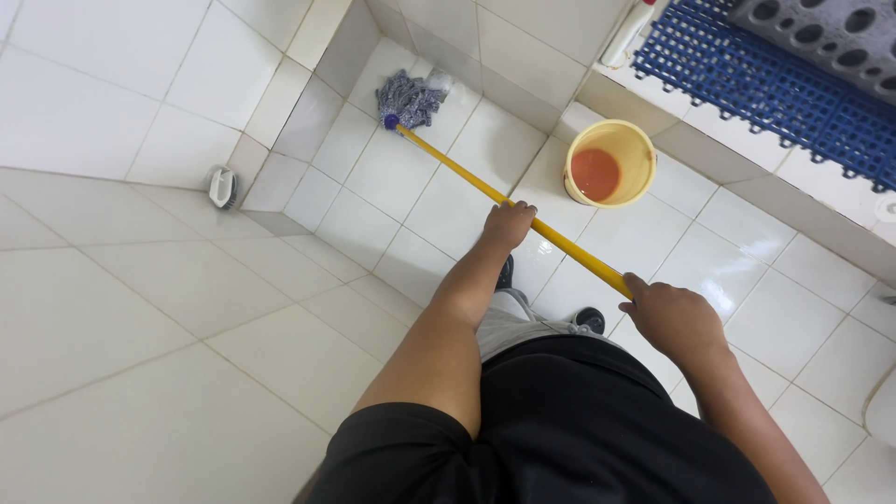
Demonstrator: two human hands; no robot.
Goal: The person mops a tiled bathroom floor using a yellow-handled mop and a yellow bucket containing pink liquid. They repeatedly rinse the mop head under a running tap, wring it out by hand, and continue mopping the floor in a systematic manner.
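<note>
White floor tiles (448, 187) lie under the mop (411, 98), both hands closed around its yellow handle (467, 177): left hand (509, 224) ahead, right hand (674, 319) behind.

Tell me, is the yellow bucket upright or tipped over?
Upright. The yellow bucket stands on the white tiled floor with its round opening facing up, and reddish liquid lies level inside.

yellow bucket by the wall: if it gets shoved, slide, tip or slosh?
The yellow bucket holds reddish liquid, so a shove would probably slosh it. It looks low-filled, so likely light. The tiled floor looks glossy, maybe wet, so it would more likely slide than tip. The mop, gripped by the left hand and right hand, is well clear of it.
</note>
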